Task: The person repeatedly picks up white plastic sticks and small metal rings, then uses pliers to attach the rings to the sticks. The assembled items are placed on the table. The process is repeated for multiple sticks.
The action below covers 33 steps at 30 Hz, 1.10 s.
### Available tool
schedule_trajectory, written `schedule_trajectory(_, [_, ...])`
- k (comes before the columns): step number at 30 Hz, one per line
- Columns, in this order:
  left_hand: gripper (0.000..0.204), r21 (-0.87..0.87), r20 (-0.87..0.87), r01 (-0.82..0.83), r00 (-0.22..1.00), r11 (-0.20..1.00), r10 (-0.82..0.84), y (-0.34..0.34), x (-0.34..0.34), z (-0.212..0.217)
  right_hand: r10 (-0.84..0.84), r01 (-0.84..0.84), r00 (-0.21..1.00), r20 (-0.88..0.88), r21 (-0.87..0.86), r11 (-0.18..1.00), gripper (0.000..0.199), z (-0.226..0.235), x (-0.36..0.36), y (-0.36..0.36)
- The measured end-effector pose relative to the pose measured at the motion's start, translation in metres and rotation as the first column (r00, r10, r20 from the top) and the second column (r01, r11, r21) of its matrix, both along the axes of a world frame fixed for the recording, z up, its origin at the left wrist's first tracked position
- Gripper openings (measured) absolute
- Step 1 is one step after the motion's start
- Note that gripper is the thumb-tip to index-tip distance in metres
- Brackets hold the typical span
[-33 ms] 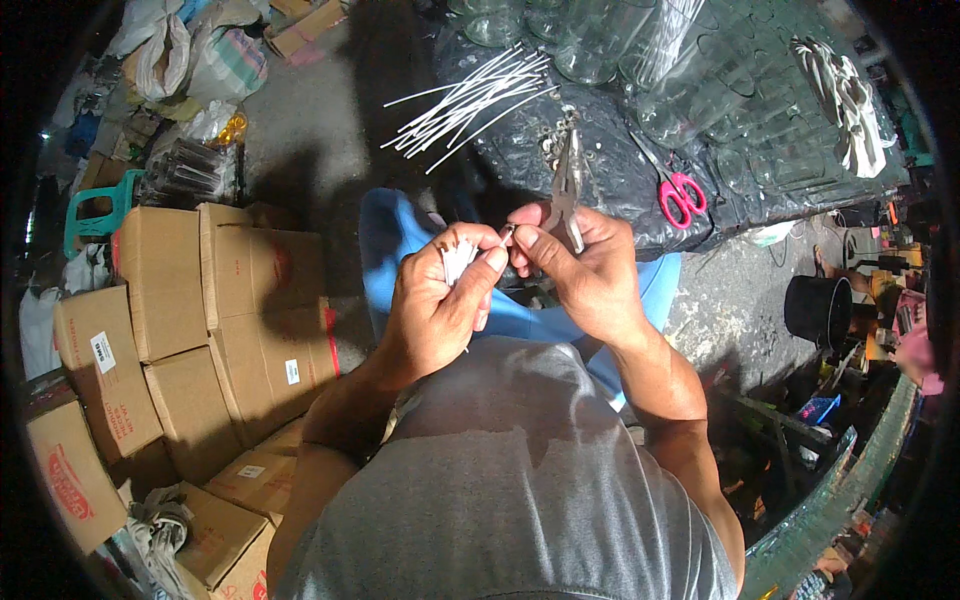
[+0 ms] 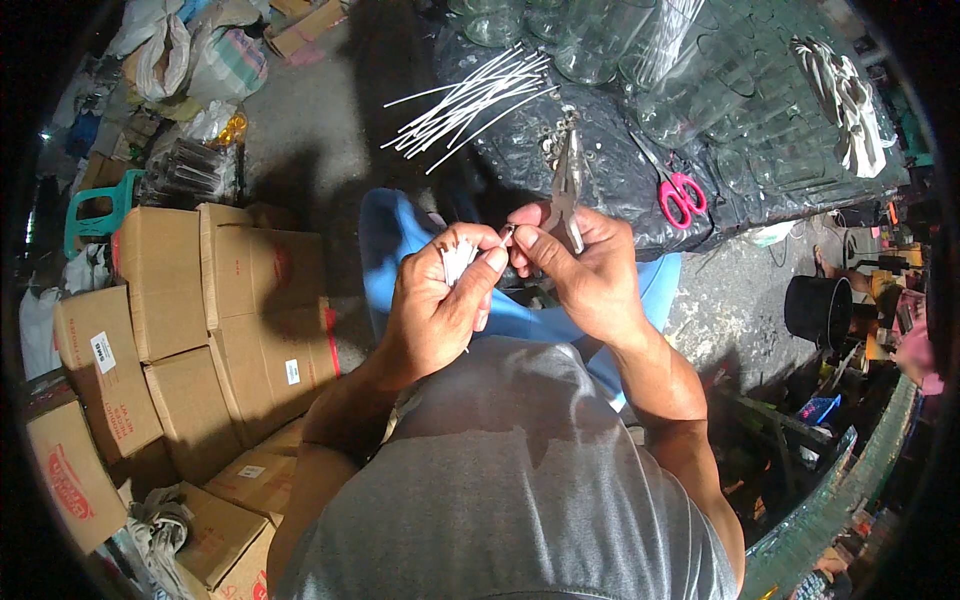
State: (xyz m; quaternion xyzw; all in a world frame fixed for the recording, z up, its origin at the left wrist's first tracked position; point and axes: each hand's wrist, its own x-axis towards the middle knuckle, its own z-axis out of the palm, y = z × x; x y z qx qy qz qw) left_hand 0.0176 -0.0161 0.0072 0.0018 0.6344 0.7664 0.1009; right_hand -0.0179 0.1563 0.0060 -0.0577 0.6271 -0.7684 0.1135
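Several short white cords point(image 2: 459, 262) are bunched inside my left hand point(image 2: 425, 300), which is closed around them. Between its thumb and forefinger the end of one cord meets a small metal piece point(image 2: 509, 231). My right hand point(image 2: 590, 265) pinches that piece from the other side with thumb and fingertips. The same right hand also keeps a pair of pliers point(image 2: 566, 190) in its palm, jaws pointing away from me. Just past the pliers lie small metal rings point(image 2: 553, 140) on black plastic sheeting point(image 2: 505, 150). Their exact shape is too small to tell.
Loose white cords point(image 2: 470, 105) lie at the sheeting's left edge. Scissors with pink handles point(image 2: 682, 200) rest to the right. Glass jars point(image 2: 700, 85) crowd the back, near a white cord bundle point(image 2: 845, 105). Cardboard boxes point(image 2: 265, 300) stack at my left; a black pot point(image 2: 818, 308) stands right.
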Motion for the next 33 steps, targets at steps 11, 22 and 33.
schedule_trajectory(11, [0.011,0.019,0.056,-0.04,0.998,0.999,0.039,0.0013,-0.0003,0.0036,-0.025,0.032,0.998,-0.053,0.143,0.989,0.014,0.0023,0.0042,-0.0028])
schedule_trajectory(22, [0.014,0.036,0.099,-0.042,0.994,0.998,0.038,-0.0024,0.0,0.0023,-0.014,0.065,0.979,-0.205,0.243,0.968,0.014,-0.0017,0.0063,-0.0007])
schedule_trajectory(33, [0.011,0.096,0.12,-0.069,0.991,0.993,0.057,-0.0003,-0.0011,0.0052,-0.012,0.048,0.984,-0.178,0.197,0.979,0.01,-0.0064,0.0043,-0.0032])
